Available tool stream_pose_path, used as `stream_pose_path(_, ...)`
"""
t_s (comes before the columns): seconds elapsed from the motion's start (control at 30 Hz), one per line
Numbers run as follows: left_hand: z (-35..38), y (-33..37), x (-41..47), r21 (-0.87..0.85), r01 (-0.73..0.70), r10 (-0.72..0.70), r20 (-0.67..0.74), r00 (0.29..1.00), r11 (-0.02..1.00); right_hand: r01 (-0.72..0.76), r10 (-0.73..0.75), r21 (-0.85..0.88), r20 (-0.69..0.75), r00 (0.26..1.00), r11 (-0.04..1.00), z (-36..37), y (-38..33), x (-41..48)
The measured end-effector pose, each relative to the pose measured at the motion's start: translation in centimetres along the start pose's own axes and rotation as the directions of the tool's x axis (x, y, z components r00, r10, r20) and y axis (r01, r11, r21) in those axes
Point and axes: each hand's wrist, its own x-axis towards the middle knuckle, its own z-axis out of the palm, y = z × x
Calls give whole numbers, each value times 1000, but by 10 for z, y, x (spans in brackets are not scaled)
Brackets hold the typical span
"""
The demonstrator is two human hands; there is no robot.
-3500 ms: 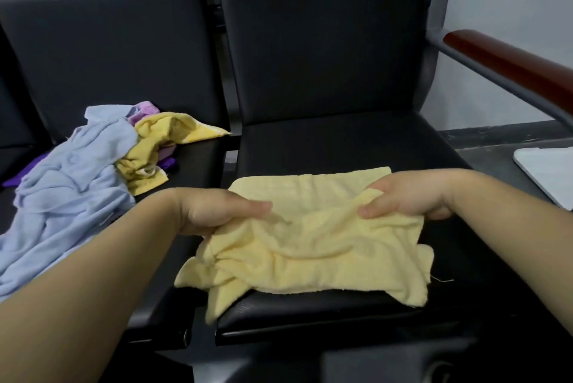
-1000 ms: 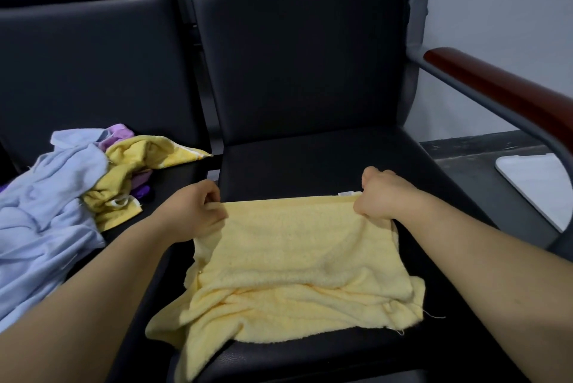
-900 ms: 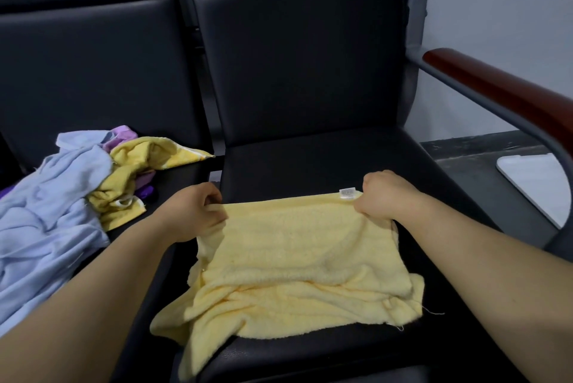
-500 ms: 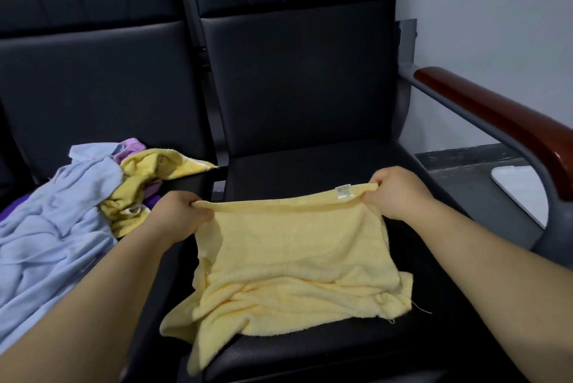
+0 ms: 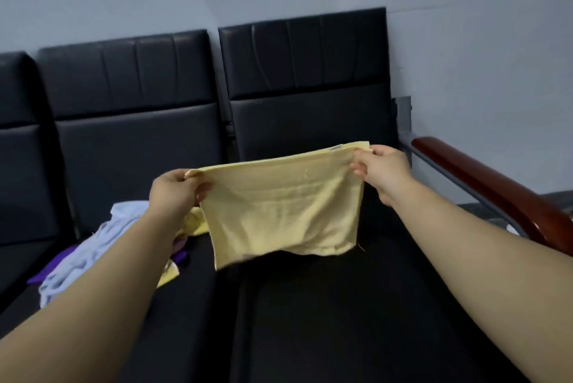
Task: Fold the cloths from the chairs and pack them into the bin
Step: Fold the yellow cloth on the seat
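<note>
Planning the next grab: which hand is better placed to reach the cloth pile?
Probably left: the left hand pinches the yellow cloth on the side nearest the cloth pile, which lies beside that forearm; the right hand is far across, by the armrest.

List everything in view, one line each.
yellow cloth: one, pale yellow, held up over the right seat
light blue cloth: one, light blue, crumpled on the middle seat
second yellow cloth: one, yellow, in that pile
purple cloth: at least one, purple, under the pile
chairs: three, black, in a row; leftmost cut off
armrest: one, red-brown, far right
left hand: pinches the cloth's top left corner
right hand: pinches its top right corner
</note>
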Motion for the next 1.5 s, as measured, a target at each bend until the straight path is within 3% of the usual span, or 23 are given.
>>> stream_pose_path(0.1, -5, 38, 6, -93, -130, 129, -19, 991, 987, 151, -151, 29, -18, 988, 988, -4, -28, 11)
stream_pose_path(0.2, -9, 50, -9, -135, -194, 198, 15, 980, 972, 238, -240, -50, -43, 970, 970, -19, -33, 0)
stream_pose_path(0.33, -14, 11, -24, 30, -240, 236, 86, 968, 970, 288, -293, -184, 3, 956, 940, -40, -3, -30)
stream_pose_path(0.47, -12, -52, -46, 358, -278, 194, 253, 948, 891, 189, -159, -422, 105, 982, 887, -56, 58, -44)
stream_pose_path(0.57, -12, -99, -62, 499, -257, 68, 366, 928, 828, 71, 3, -597, 122, 992, 799, -63, 104, -55)
stream_pose_path(0.67, -16, -123, -75, 512, -138, -52, 339, 939, 848, 24, 91, -645, 144, 985, 764, -67, 123, -61)
stream_pose_path(0.8, -24, -121, -75, 429, -70, -109, 380, 919, 900, 8, 152, -662, 185, 971, 750, -70, 117, -58)
stream_pose_path(0.97, -28, -116, -78, 307, 144, -268, 417, 868, 941, -218, 521, -713, 237, 820, 667, -81, 106, -57)
stream_pose_path(1.07, -28, -121, -82, 408, 242, -444, 527, 725, 880, -316, 654, -731, 229, 721, 605, -86, 111, -61)
stream_pose_path(1.13, -24, -126, -84, 534, 206, -511, 522, 683, 820, -296, 688, -798, 193, 700, 525, -87, 115, -63)
stream_pose_path(1.33, -4, -140, -87, 747, -67, -394, 423, 816, 662, -199, 659, -900, 121, 742, 389, -84, 119, -59)
stream_pose_path(1.4, 1, -142, -85, 745, -55, -367, 390, 844, 664, -222, 640, -888, 100, 761, 402, -85, 118, -55)
stream_pose_path(1.5, 14, -145, -77, 729, -30, -281, 301, 911, 684, -242, 513, -864, 21, 858, 441, -82, 122, -50)
